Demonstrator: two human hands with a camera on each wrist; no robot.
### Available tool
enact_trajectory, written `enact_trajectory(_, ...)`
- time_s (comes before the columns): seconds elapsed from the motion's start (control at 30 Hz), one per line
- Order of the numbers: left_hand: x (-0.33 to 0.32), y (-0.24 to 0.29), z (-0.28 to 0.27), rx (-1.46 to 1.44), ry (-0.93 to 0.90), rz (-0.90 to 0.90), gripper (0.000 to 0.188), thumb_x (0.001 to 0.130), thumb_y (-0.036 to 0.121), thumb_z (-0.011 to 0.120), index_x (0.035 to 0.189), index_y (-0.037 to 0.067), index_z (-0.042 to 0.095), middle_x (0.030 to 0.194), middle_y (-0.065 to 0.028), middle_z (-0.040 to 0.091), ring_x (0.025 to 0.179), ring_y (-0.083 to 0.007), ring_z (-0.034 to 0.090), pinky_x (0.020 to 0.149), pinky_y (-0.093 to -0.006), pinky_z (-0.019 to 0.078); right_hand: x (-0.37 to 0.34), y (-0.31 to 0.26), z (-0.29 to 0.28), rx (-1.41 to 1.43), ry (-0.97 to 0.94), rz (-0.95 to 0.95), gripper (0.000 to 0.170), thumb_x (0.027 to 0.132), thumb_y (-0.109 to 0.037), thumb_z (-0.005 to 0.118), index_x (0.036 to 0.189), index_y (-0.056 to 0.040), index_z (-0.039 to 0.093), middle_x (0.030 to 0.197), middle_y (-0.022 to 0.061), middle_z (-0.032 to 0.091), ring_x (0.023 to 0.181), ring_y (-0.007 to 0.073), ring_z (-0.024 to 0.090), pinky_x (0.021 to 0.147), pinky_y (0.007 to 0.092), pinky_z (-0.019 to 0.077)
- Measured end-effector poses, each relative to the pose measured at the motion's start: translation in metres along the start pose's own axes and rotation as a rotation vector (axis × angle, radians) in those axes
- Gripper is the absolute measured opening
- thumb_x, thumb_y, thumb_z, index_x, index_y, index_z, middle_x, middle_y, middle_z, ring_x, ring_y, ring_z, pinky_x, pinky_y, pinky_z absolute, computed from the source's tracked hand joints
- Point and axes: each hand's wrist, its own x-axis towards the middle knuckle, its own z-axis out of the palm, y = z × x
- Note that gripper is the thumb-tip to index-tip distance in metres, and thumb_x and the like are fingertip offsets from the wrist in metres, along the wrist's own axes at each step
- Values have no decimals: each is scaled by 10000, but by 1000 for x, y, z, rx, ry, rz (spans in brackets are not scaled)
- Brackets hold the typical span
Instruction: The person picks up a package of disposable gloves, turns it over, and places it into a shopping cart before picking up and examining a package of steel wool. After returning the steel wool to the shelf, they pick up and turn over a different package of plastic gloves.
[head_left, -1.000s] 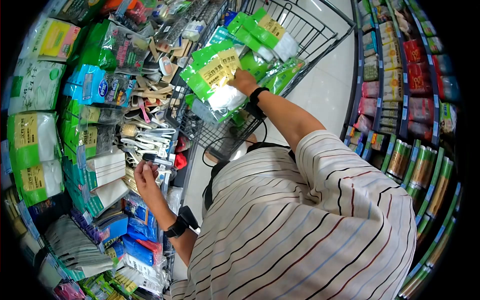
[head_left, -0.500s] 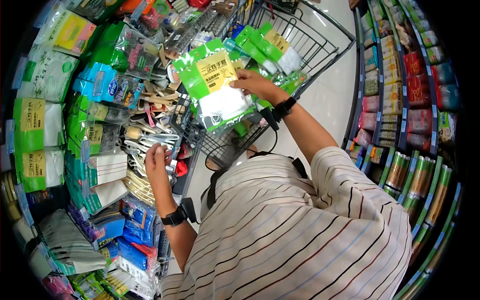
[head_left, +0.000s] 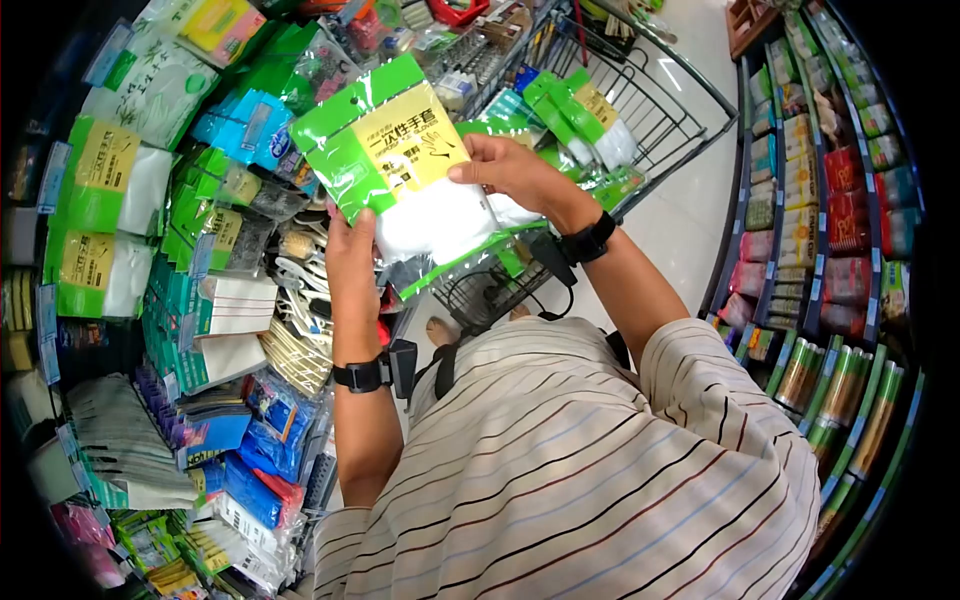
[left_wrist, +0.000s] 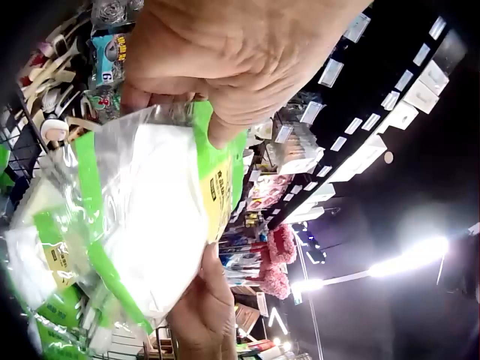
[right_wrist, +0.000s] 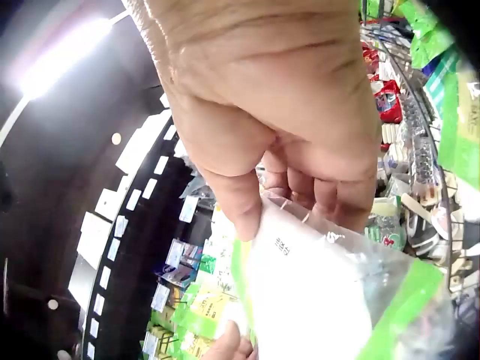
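A green-and-yellow pack of disposable gloves (head_left: pixel 435 220), with white contents showing through clear plastic, is held up in front of the person. The right hand (head_left: pixel 525 178) grips its right edge, thumb on the front and fingers behind. At the opposite edge, the left hand (head_left: pixel 352 275) pinches the pack, its thumb on the printed side in the left wrist view. Both hands wear black wrist straps. Similar glove packs (head_left: pixel 600 120) lie in the wire shopping cart (head_left: pixel 655 95) beyond the right hand.
Along the left stands a shelf stocked with more glove packs (head_left: pixel 90 270), brushes and wooden utensils, and blue bagged goods (head_left: pixel 250 490). Shelves of red packages (head_left: pixel 845 215) and bundled sticks (head_left: pixel 835 400) line the right. Pale floor (head_left: pixel 655 230) shows between.
The right hand has lifted the glove pack out of the cart area toward the person. The left hand has moved up from beside the shelf and taken the pack's left edge.
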Motion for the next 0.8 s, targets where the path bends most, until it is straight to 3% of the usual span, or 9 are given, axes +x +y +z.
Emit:
enact_trajectory(0.07,5,-4,-13,-10,49,0,313,994,240,617,1198,12,549,1073,-52,646,919,-101,611,748,-208,460,8,2,11,-22,-22,-15,246,881,-246,759,927,-87,577,816,-33,600,709,51,527,616,224,405)
enact_trajectory(0.17,9,-11,-25,-152,96,32,270,1005,213,584,1197,23,574,877,26,592,719,-49,492,624,-219,382,17,-3,31,-76,-35,-53,278,884,-261,761,965,-60,588,847,-25,595,729,42,507,613,220,390)
enact_trajectory(0.3,6,6,-38,-366,93,-52,301,1020,210,567,1229,-3,527,1160,-102,637,1047,-182,631,920,-315,509,26,-18,69,-148,-12,-146,292,912,-275,731,1001,-42,578,858,-25,581,759,42,501,645,218,397)
enact_trajectory(0.4,2,17,-40,-385,31,-20,435,1042,363,510,1266,-9,499,1177,-127,624,1038,-200,641,905,-332,524,29,-28,102,-152,-61,-213,229,956,-243,679,1016,-51,570,869,-50,535,785,41,479,673,223,398)
enact_trajectory(0.47,5,11,-48,-465,-27,3,542,1034,460,481,1304,-9,479,1180,-128,617,1051,-211,639,915,-334,529,22,-45,129,-156,-164,-215,293,979,-246,644,1171,-33,586,1016,0,599,928,80,563,783,246,464)
enact_trajectory(0.57,-6,22,-55,-561,-183,218,456,1049,348,481,1375,32,449,1281,-106,556,1149,-201,584,932,-328,514,19,-50,169,-415,-260,-446,388,981,-270,627,1282,-28,590,1207,102,628,1102,179,613,899,291,498)
enact_trajectory(0.6,-7,20,-63,-1002,-257,92,493,1035,339,483,1433,60,401,1338,-85,512,1169,-191,545,939,-338,503,19,-54,180,-552,-297,-637,372,964,-268,639,1252,-33,614,1261,145,616,1118,233,617,916,323,513)
enact_trajectory(0.7,-6,23,-72,-1014,-293,124,514,1034,359,474,1444,62,386,1354,-88,502,1160,-194,544,942,-346,501,18,-44,212,-662,-314,-735,364,905,-236,697,1203,-34,646,1300,147,604,1216,317,569,956,401,503)
enact_trajectory(0.8,1,27,-81,-905,-266,175,535,1033,378,464,1456,64,370,1371,-90,492,1152,-198,543,944,-354,499,23,-38,229,-705,-351,-786,345,883,-221,711,1157,-16,661,1300,150,604,1249,340,541,976,419,488)
